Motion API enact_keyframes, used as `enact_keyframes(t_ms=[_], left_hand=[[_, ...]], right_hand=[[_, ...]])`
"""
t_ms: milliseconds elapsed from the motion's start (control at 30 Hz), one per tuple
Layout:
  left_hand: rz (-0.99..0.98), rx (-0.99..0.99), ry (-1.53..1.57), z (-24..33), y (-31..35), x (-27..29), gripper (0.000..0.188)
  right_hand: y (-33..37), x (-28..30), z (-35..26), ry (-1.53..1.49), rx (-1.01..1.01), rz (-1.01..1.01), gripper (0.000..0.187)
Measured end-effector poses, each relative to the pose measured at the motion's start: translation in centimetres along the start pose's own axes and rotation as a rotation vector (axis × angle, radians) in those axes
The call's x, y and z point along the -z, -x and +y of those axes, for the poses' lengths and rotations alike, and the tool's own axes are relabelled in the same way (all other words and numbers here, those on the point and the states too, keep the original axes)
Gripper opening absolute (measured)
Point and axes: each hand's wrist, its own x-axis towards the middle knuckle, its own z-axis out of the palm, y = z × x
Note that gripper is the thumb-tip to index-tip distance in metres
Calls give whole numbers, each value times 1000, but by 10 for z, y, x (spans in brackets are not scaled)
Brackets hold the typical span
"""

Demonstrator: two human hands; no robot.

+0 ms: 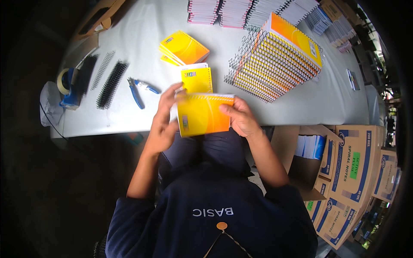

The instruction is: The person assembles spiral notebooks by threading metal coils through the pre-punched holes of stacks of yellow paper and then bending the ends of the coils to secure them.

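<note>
A yellow-and-orange notepad block (206, 115) with a row of punched holes along its top edge is held up over the table's front edge. My right hand (244, 118) grips it at its right side, thumb on the cover. My left hand (165, 118) is at its left edge with fingers apart, the fingertips smeared by motion; whether they touch the pad is unclear. Just beyond lies another yellow punched pad (196, 79), partly hidden by the held one. A small pile of similar pads (184, 47) sits farther back.
A tall stack of wire-bound orange notebooks (279, 58) stands to the right. Leftward lie blue-handled pliers (136, 93), black binding coils (112, 86) and a tape dispenser (69, 89). More notebook stacks (234, 13) line the back. Cardboard boxes (350, 165) are at right, below the table (163, 21).
</note>
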Motion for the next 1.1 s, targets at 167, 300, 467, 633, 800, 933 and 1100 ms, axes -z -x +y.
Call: enact_keyframes(t_ms=[167, 300, 467, 633, 800, 933, 1100], left_hand=[[315, 408, -879, -43, -13, -32, 69], [384, 483, -281, -42, -49, -35, 64], [578, 259, -220, -24, -112, -11, 59], [658, -81, -1258, -52, -121, 8, 60], [28, 288, 204, -41, -52, 0, 43], [139, 352, 47, -61, -33, -23, 31], [49, 239, -477, -51, -34, -24, 33]], right_hand=[[39, 24, 1, 57, 280, 225, 19], [76, 36, -1, 113, 314, 309, 18], [81, 38, -5, 269, 463, 352, 14], [32, 11, -8, 291, 504, 250, 14], [-11, 15, 11, 313, 411, 240, 15], [-29, 12, 13, 537, 404, 113, 17], [-37, 15, 14, 523, 319, 62, 18]])
